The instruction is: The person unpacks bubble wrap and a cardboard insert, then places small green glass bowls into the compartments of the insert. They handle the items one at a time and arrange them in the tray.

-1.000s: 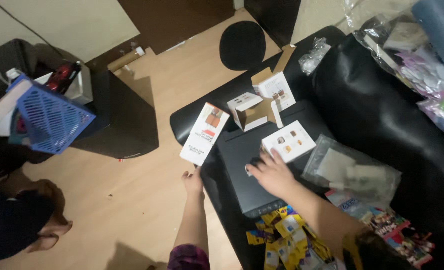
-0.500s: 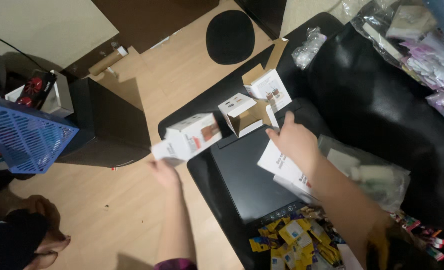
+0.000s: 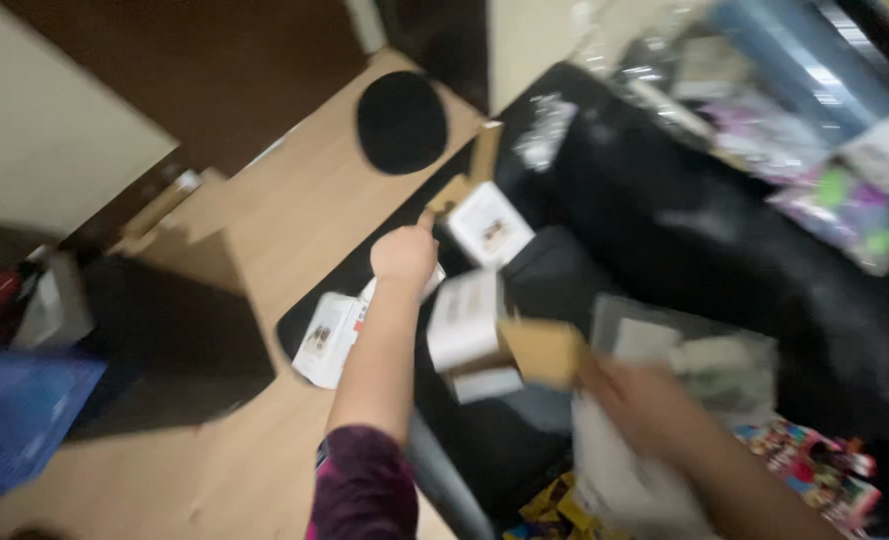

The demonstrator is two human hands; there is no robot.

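Observation:
The view is blurred by motion. My left hand (image 3: 405,256) reaches forward over the black couch (image 3: 685,240), fingers curled, right next to the brown flap of an open white carton (image 3: 489,226); whether it grips the flap is unclear. A flat white box (image 3: 327,338) lies at the couch edge left of my forearm. My right hand (image 3: 641,400) is smeared, close to the brown flap of a second small white carton (image 3: 467,322). A white sheet (image 3: 615,470) lies under my right arm.
A black round mat (image 3: 401,122) lies on the wooden floor (image 3: 265,230). A clear plastic bag (image 3: 705,352) and colourful packets (image 3: 815,470) lie on the couch, yellow packets (image 3: 545,505) near its front. A blue basket (image 3: 15,420) and a dark cabinet (image 3: 165,330) stand at the left.
My left hand let go of the flat white box, which now lies at the couch edge, and reached forward to the open carton. My right hand pulled back. The camera swung.

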